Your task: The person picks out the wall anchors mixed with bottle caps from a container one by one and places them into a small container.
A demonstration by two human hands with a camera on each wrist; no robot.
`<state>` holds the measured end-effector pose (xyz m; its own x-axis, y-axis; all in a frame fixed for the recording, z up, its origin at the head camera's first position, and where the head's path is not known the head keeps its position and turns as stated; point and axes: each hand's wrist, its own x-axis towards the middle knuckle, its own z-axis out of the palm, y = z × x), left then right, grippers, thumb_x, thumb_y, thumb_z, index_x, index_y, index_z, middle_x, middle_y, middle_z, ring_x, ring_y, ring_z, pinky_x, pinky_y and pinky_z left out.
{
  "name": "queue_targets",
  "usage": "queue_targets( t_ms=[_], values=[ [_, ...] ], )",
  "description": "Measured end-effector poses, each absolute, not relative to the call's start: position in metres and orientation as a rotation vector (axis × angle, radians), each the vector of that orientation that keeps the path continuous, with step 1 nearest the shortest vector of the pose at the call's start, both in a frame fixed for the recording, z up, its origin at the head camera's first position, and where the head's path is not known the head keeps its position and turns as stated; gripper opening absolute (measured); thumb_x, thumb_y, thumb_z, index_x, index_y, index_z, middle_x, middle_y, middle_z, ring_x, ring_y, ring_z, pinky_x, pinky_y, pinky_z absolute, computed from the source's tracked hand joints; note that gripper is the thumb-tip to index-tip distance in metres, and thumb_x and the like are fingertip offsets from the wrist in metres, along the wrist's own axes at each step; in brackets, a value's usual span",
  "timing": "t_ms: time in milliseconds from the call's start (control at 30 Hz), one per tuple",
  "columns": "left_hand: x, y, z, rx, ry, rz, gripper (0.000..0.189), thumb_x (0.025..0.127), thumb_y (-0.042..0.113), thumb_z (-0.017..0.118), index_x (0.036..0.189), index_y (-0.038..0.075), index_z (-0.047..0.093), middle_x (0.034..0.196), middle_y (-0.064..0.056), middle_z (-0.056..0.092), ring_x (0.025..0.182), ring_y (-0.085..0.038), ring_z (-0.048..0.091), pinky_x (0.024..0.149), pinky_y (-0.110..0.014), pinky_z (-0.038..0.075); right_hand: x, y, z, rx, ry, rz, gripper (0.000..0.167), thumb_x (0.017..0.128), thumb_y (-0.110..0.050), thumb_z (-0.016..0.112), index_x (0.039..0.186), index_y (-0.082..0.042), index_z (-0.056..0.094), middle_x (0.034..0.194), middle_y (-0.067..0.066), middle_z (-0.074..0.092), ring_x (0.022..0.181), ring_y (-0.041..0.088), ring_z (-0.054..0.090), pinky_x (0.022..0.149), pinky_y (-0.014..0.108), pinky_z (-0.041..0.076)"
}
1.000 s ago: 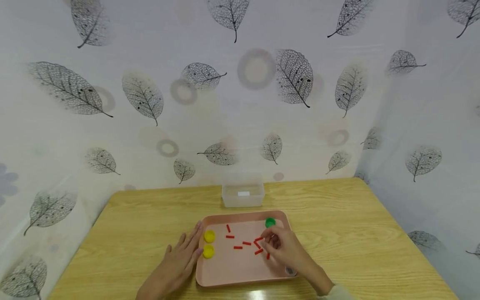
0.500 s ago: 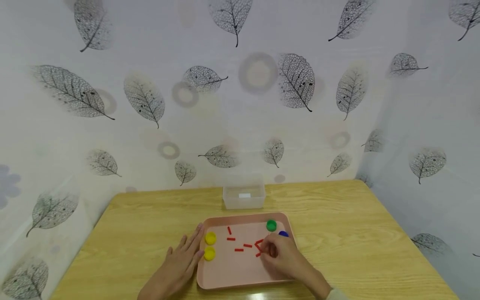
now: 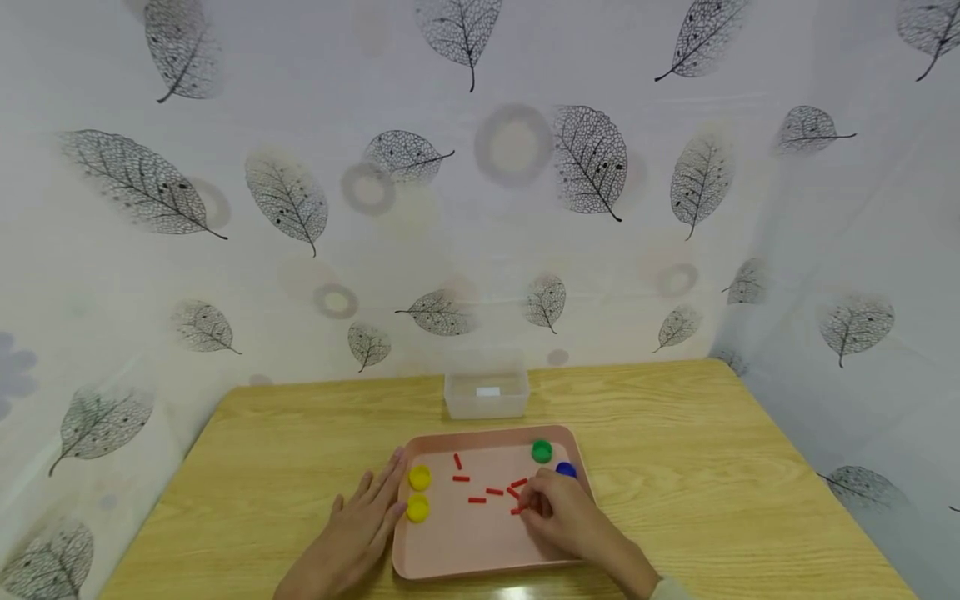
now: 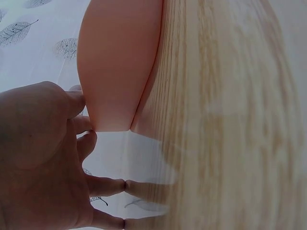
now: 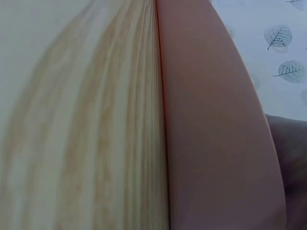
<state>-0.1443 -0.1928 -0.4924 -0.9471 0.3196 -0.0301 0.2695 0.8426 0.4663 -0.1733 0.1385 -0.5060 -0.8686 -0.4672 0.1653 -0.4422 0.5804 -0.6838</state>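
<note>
My left hand [image 3: 356, 521] lies with fingers extended along the left rim of a pink tray [image 3: 450, 554]. In the left wrist view, its fingertips touch the edge of that tray. Over the tray's right half, my right hand [image 3: 564, 512] is curled, with thumb and fingertips pinched together at a short red stick [image 3: 516, 512], whose far end is covered. Two more red sticks, one of them [image 3: 519, 482], lie right by those fingertips. The right wrist view catches only a dark part of the hand [image 5: 290, 158] behind the tray wall.
Several other red sticks [image 3: 477, 501] are scattered mid-tray. Two yellow round caps [image 3: 418, 508] sit at its left side; a green cap [image 3: 542, 451] and a blue cap [image 3: 566, 471] are at the right. A clear plastic box [image 3: 487, 404] stands behind on the wooden table [image 3: 675, 433].
My right hand has lowered slightly and closed in on the red sticks, covering one that showed before. The blue cap has come into view behind it. My left hand stays put.
</note>
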Motion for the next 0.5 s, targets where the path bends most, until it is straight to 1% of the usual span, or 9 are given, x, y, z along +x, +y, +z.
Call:
queue_targets(
  t_ms=[300,500],
  values=[
    [-0.1445,-0.1931,-0.4912,0.454,2.89,0.717,0.059,0.113,0.047,0.029,0.166,0.028,0.011,0.171,0.008,0.008,0.149,-0.051,0.024,0.1,-0.088,0.016,-0.1732,0.1375,-0.5048,-0.798,2.747,-1.176,0.012,0.088,-0.003,0.078,0.087,-0.013,0.071,0.081,-0.008,0.056,0.071,0.002,0.052,0.059,0.019,0.049],
    [-0.1436,-0.1925,-0.4919,0.463,2.907,0.711,0.06,0.113,0.045,0.03,0.166,0.025,0.013,0.171,0.005,0.008,0.148,-0.052,0.025,0.101,-0.087,0.017,-0.1709,0.1383,-0.5056,-0.835,2.784,-1.211,0.013,0.087,-0.003,0.078,0.087,-0.013,0.07,0.081,-0.008,0.057,0.072,0.003,0.053,0.06,0.019,0.049]
  ],
)
